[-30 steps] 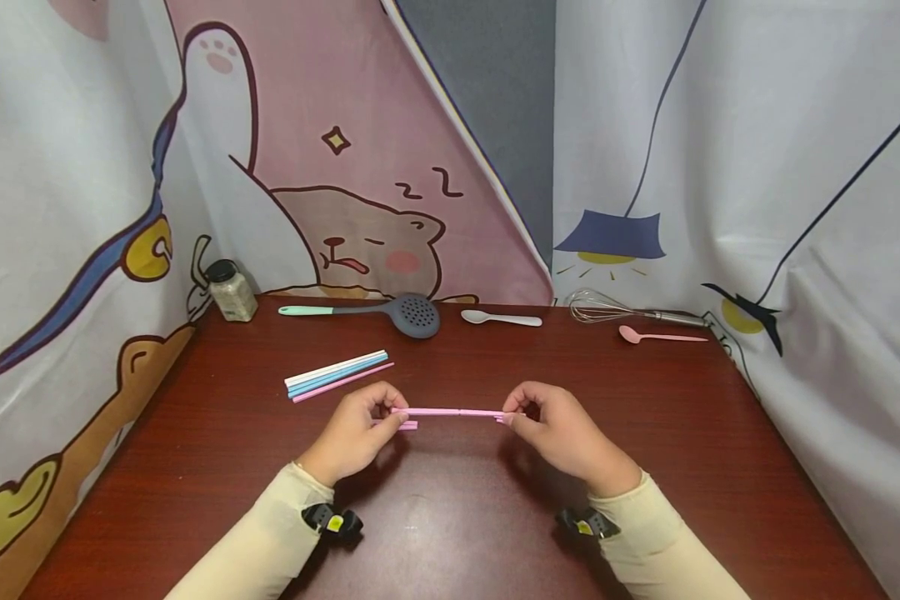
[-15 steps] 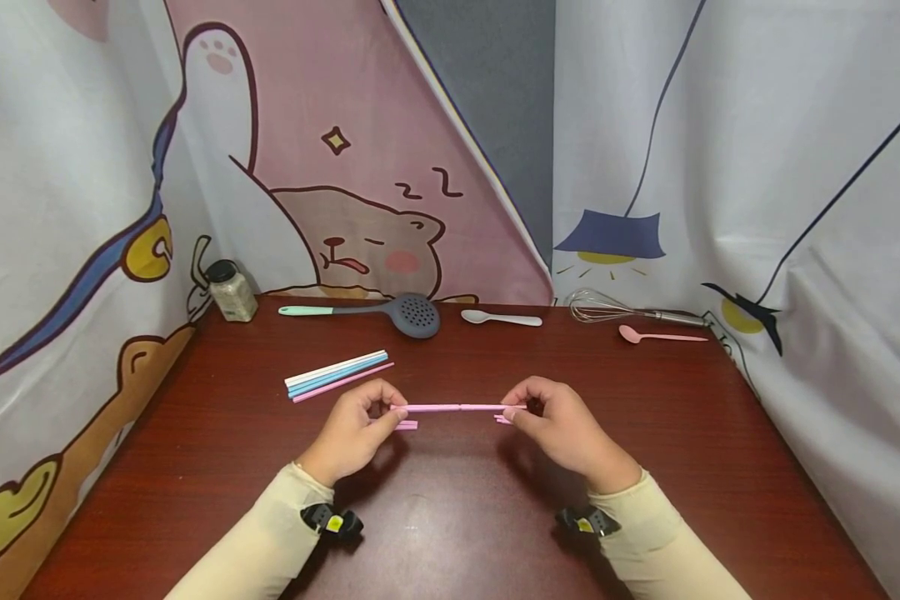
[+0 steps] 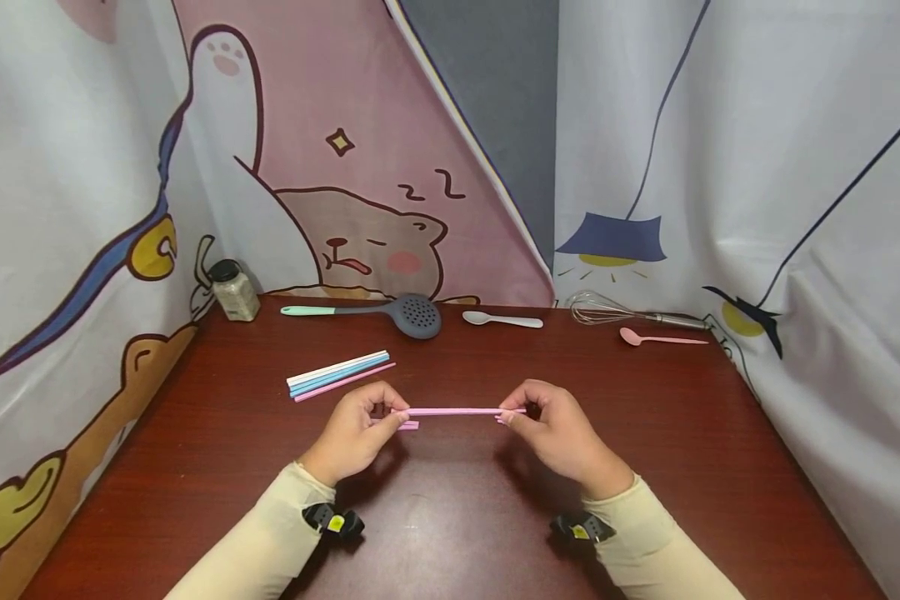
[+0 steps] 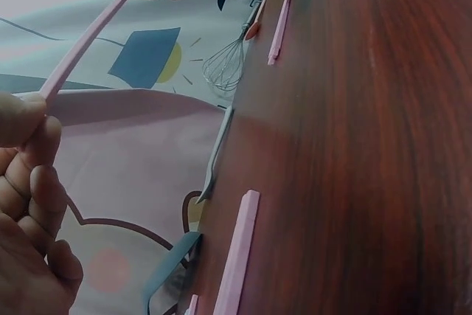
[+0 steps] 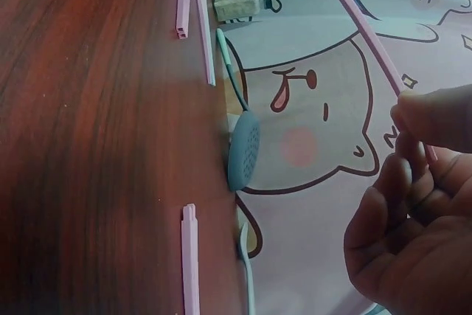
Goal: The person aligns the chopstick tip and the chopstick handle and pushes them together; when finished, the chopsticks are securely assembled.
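Note:
Both hands hold a thin pink chopstick (image 3: pixel 453 411) level above the table, one at each end. Thumb and fingertips of the left hand (image 3: pixel 360 429) pinch its left end, and the right hand (image 3: pixel 558 429) pinches the other, with a short tip sticking out past the fingers. In the right wrist view the chopstick (image 5: pixel 369 35) runs straight between the two hands. Loose pink chopstick pieces lie on the table under the hands: some by the left hand (image 4: pixel 240 256), partly hidden by it in the head view, and others by the right hand (image 5: pixel 190 260).
White and blue chopsticks (image 3: pixel 337 373) lie side by side with a pink chopstick (image 3: pixel 345 382) at left. Along the back are a jar (image 3: pixel 235 293), a slotted skimmer (image 3: pixel 417 317), a white spoon (image 3: pixel 502 320), a whisk (image 3: pixel 630 312) and a pink spoon (image 3: pixel 660 337).
A visible joint between two pink halves has closed, and they now look like one straight stick. The right half was slanted at first, then lined up. Both hands stayed nearly in place.

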`<state>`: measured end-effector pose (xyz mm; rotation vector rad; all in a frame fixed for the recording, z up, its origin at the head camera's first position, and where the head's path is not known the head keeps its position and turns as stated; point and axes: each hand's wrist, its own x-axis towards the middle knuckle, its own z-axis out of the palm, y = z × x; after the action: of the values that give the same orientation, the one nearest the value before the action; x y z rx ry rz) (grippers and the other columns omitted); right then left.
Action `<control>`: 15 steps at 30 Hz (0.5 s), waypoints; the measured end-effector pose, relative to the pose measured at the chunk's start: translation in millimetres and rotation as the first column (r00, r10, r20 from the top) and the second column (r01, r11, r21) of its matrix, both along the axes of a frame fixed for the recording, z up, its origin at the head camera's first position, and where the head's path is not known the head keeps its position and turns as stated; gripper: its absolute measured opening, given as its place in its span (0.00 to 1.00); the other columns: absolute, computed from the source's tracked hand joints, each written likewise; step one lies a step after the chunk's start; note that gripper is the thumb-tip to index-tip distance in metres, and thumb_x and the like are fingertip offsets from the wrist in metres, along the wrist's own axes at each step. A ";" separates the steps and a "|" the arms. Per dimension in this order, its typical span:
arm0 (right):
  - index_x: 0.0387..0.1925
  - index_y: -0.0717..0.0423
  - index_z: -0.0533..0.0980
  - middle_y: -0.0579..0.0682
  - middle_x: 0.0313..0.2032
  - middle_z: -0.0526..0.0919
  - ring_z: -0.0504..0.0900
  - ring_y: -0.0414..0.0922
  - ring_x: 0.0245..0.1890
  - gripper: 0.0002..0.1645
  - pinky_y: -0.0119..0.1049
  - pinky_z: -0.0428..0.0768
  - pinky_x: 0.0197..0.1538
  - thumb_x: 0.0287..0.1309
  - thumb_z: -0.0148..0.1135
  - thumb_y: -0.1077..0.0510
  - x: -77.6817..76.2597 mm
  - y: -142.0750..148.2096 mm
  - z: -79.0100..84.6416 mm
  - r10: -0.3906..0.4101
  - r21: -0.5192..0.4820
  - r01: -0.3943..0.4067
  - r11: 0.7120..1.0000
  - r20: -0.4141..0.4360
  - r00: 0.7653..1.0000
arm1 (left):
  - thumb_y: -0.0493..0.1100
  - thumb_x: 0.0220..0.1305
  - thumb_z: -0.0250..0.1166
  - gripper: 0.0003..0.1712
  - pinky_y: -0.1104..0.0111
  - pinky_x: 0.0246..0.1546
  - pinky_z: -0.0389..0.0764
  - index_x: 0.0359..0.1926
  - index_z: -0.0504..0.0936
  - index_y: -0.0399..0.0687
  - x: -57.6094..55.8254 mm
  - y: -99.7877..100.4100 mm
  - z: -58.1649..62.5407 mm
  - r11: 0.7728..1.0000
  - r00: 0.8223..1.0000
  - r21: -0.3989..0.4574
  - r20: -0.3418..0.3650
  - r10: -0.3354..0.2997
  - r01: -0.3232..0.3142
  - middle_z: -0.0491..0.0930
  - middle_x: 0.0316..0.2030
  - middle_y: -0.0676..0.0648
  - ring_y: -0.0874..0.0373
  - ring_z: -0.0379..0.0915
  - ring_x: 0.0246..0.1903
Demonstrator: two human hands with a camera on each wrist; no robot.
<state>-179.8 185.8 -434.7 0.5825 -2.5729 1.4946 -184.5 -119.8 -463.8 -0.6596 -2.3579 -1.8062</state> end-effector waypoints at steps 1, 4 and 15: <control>0.30 0.50 0.84 0.44 0.26 0.80 0.75 0.39 0.29 0.11 0.31 0.73 0.33 0.59 0.73 0.70 0.2 -0.1 -0.3 -0.002 -0.006 0.002 1.000 0.003 1.000 | 0.27 0.67 0.68 0.04 0.74 0.29 0.74 0.36 0.83 0.37 -0.4 -0.1 -0.7 1.000 1.000 -0.002 -0.005 -0.004 0.004 0.83 0.31 0.40 0.66 0.72 0.28; 0.31 0.51 0.84 0.44 0.26 0.81 0.75 0.40 0.29 0.10 0.31 0.73 0.31 0.60 0.73 0.69 0.8 -0.5 -0.7 0.004 -0.020 -0.004 1.000 0.021 1.000 | 0.29 0.67 0.69 0.04 0.72 0.30 0.74 0.37 0.83 0.40 -2.8 -2.2 -3.3 1.000 0.999 -0.015 -0.032 0.004 -0.004 0.83 0.31 0.43 0.65 0.71 0.29; 0.36 0.56 0.86 0.47 0.26 0.82 0.74 0.40 0.26 0.03 0.31 0.73 0.28 0.63 0.71 0.67 -7.6 4.7 -3.7 -0.014 0.007 0.013 1.000 0.090 0.996 | 0.29 0.67 0.69 0.04 0.71 0.31 0.74 0.38 0.84 0.41 -17.8 -20.3 -12.3 0.998 0.999 -0.052 -0.026 0.026 -0.027 0.83 0.32 0.48 0.62 0.72 0.30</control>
<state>-187.4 190.5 -438.4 0.5090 -2.6433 1.5437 -202.3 -140.1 -476.1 -0.6508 -2.3932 -1.7205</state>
